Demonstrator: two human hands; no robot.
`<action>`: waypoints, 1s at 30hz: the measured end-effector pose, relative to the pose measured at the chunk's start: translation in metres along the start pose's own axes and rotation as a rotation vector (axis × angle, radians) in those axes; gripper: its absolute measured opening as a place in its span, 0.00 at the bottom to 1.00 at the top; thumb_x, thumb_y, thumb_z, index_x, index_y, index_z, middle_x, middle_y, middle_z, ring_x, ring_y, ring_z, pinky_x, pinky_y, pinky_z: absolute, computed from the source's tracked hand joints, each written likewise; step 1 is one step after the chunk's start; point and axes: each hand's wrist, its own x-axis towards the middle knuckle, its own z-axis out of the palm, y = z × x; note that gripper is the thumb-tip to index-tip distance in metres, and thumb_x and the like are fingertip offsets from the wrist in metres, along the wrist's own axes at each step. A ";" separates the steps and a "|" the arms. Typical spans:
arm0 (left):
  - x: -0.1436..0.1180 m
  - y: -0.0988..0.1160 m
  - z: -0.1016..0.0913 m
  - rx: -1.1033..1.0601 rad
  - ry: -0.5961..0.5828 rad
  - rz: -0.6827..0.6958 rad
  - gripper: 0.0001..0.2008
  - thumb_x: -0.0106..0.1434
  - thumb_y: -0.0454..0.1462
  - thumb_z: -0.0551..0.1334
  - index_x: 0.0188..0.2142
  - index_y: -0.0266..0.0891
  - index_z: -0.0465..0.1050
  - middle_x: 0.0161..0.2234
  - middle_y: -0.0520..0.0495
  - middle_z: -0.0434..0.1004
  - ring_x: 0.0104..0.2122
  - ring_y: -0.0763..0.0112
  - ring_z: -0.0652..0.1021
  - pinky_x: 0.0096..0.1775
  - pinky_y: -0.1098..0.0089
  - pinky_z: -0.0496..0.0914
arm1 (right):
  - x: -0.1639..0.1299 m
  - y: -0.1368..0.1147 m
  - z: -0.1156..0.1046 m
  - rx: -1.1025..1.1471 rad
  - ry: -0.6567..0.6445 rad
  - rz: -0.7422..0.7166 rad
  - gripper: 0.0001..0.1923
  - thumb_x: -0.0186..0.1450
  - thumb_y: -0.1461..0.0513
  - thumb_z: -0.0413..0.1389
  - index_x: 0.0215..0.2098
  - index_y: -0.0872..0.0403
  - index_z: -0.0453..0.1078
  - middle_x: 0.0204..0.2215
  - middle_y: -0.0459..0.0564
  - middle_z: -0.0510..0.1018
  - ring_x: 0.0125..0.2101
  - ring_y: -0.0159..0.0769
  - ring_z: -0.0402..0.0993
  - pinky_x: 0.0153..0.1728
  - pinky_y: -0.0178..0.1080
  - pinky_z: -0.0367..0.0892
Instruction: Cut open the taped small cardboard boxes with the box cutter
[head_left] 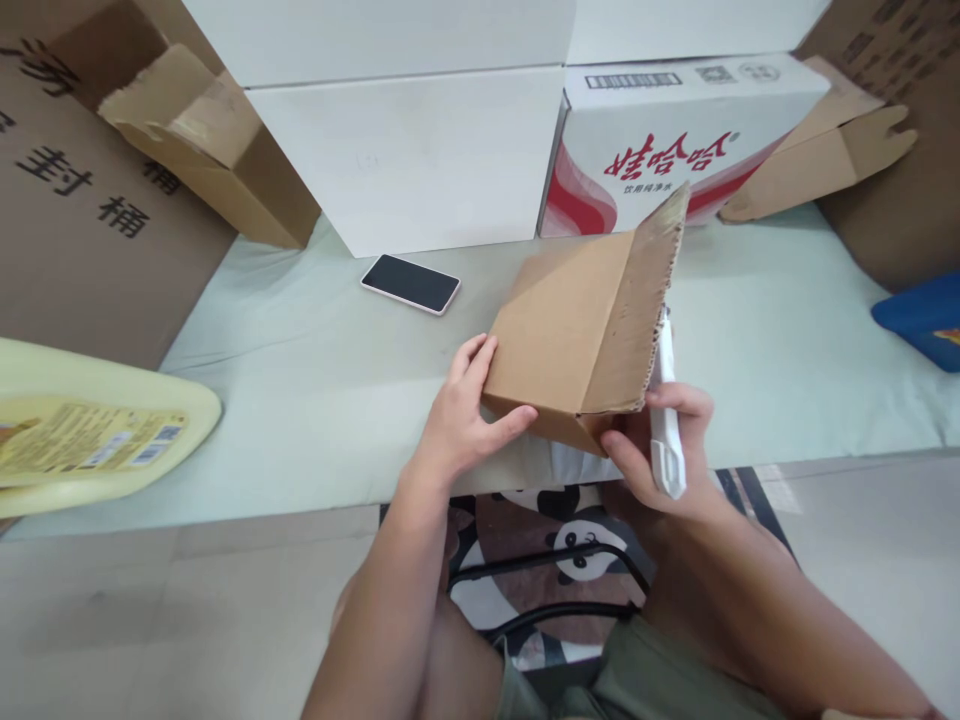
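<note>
A small brown cardboard box (577, 320) is tilted up at the near edge of a pale green surface (315, 400), one flap standing open with its corrugated edge toward me. My left hand (461, 420) grips the box's near left corner, thumb along the bottom edge. My right hand (660, 450) holds a white utility knife (665, 420) against the box's right side, its fingertips also touching the box's lower corner.
A phone (410, 283) lies face up behind the box. White boxes (405, 150) and a red-printed carton (675, 140) stand at the back. Large brown cartons (82, 200) sit left and right. A yellow jug (90, 430) lies at left, a blue object (922, 315) at right.
</note>
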 end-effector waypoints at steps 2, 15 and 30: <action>0.001 0.001 0.002 -0.005 0.039 -0.005 0.54 0.57 0.72 0.60 0.70 0.37 0.64 0.71 0.28 0.61 0.70 0.38 0.65 0.68 0.43 0.62 | 0.001 0.000 0.001 -0.056 -0.099 -0.077 0.33 0.45 0.66 0.76 0.36 0.45 0.60 0.47 0.44 0.82 0.51 0.47 0.80 0.57 0.59 0.73; 0.005 0.000 0.002 -0.044 0.171 -0.042 0.33 0.70 0.61 0.55 0.58 0.38 0.75 0.59 0.33 0.78 0.59 0.50 0.78 0.61 0.49 0.72 | 0.007 -0.007 0.006 -0.094 -0.302 -0.124 0.28 0.50 0.64 0.76 0.36 0.44 0.63 0.52 0.43 0.81 0.43 0.37 0.80 0.51 0.53 0.78; 0.004 0.002 0.006 -0.045 0.118 -0.007 0.43 0.65 0.68 0.55 0.63 0.36 0.69 0.64 0.30 0.71 0.64 0.45 0.73 0.65 0.48 0.67 | 0.002 -0.001 -0.002 -0.075 -0.249 -0.028 0.28 0.51 0.64 0.77 0.37 0.44 0.64 0.63 0.47 0.79 0.58 0.41 0.79 0.59 0.52 0.75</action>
